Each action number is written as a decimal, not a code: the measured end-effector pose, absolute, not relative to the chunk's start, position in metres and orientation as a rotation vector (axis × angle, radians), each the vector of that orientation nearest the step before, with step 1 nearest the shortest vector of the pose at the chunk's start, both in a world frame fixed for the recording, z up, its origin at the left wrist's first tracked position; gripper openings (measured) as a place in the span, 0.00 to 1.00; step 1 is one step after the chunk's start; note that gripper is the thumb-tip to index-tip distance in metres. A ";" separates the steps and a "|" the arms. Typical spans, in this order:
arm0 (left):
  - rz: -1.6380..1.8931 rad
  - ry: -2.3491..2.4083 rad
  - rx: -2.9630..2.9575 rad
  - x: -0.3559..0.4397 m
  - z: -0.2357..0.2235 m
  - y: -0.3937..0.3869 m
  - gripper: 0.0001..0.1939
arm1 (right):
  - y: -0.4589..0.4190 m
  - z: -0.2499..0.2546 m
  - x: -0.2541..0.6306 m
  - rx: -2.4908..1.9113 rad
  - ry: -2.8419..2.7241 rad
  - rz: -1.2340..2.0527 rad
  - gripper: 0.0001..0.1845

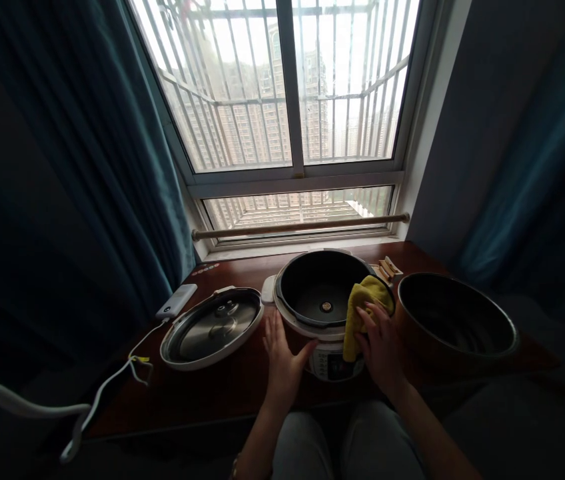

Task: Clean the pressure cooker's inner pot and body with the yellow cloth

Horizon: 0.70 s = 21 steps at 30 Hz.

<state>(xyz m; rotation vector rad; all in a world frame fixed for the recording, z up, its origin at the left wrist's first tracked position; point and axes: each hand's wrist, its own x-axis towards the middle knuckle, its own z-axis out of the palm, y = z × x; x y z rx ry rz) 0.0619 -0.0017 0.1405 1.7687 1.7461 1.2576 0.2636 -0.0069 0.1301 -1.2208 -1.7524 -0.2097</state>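
A white electric cooker [307, 327] stands open on the wooden sill table, its dark empty chamber facing up. My left hand [282, 357] rests flat against the cooker's left side, fingers stretched out. My right hand [380, 343] presses a yellow cloth [360, 310] onto the cooker's right rim, and the cloth hangs down over the front. The cooker's lid [212, 327] lies upturned to the left of the cooker. The dark inner pot [455, 320] sits to the right.
A white power bank [176, 301] lies at the table's left with a white cable [107, 387] trailing off the front edge. Teal curtains hang on both sides. A barred window and a wooden rod [300, 227] stand behind. My knees are below the table's front edge.
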 end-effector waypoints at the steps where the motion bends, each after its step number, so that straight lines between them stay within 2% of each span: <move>1: 1.242 1.763 1.775 0.063 0.141 0.001 0.46 | -0.002 0.128 0.264 -1.235 -1.765 -0.205 0.22; 10: 1.084 1.865 1.835 0.066 0.139 0.053 0.44 | 0.055 0.135 0.292 -1.202 -1.820 -0.169 0.16; 21: 0.961 1.944 1.884 0.087 0.145 0.125 0.46 | 0.140 0.138 0.317 -1.158 -1.942 -0.140 0.14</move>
